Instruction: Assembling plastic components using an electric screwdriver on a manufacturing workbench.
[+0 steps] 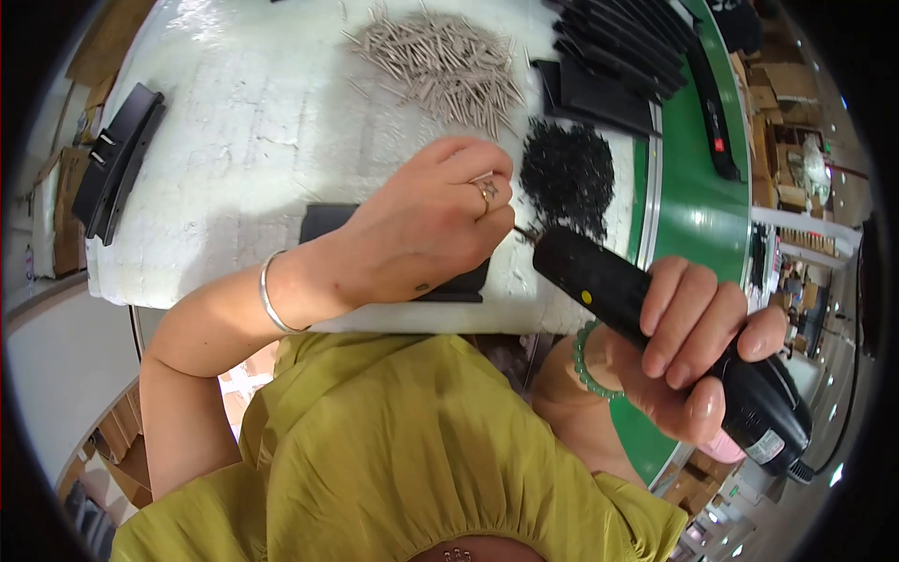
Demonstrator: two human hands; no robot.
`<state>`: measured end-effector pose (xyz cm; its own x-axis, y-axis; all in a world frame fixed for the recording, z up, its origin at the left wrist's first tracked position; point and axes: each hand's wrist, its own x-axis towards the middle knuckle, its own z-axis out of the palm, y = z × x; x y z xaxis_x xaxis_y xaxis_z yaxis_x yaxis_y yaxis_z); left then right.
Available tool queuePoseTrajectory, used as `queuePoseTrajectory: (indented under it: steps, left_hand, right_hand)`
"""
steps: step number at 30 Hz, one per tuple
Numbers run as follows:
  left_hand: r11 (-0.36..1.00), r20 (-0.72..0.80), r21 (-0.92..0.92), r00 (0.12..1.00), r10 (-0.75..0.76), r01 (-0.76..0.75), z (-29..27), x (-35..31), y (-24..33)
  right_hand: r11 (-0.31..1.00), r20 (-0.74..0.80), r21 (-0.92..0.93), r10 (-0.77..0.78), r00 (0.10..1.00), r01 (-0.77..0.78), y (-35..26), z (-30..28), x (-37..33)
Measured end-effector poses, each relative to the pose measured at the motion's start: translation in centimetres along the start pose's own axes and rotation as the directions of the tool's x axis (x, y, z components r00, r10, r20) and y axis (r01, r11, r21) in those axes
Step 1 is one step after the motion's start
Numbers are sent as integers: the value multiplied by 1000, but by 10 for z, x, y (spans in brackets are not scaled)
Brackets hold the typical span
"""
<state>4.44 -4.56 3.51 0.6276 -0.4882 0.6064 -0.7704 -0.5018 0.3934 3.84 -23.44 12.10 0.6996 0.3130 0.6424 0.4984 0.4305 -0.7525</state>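
Note:
My right hand (698, 347) is wrapped round a black corded electric screwdriver (599, 281), its bit pointing left. Close to the tip of that bit, my left hand (440, 206) is closed with the fingers pinched together. Whatever those fingers hold is hidden from view. Under the left hand and wrist lies a flat black plastic piece (328, 221), mostly covered by the hand. Just beyond the screwdriver's nose is a heap of small black parts (567, 173).
A pile of thin metal pins (440, 61) lies at the far middle of the white padded worktop (215, 178). Black plastic parts are stacked at the far right (618, 47). More black pieces (117, 164) stand at the left edge. A green surface (693, 215) borders the right side.

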Motion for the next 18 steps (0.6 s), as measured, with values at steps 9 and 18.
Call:
queuePoseTrajectory:
  steps: [9, 18]
  left_hand:
    - [997, -107, -57, 992, -64, 58, -16, -18, -16]
    - [937, -49, 233, 965, -256, 261, -59, -43, -102]
  right_hand:
    - [982, 110, 188, -26, 994, 5, 20, 13, 21]
    - [987, 73, 163, -7, 997, -5, 23, 20, 41]
